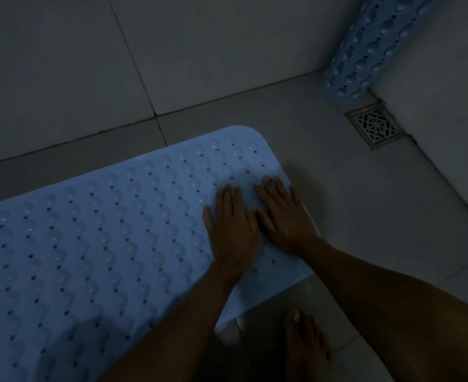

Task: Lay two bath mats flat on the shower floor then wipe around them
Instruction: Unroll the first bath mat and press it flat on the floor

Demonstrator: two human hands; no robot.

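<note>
The room was dim, lit weakly and evenly. A wall [62, 64] of large grey tiles filled the upper left of the frame, its dark grout lines running down to the floor joint. The floor [351, 188], pale grey tile, spread across the middle and right. A square metal drain grate [375, 126] sat at upper right, just beside a second wall [447, 78].

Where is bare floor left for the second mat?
Bare tile lies right of the flat mat, between its edge and the drain, and along the far wall. The corner holds the rolled mat; both hands press the near end.
</note>
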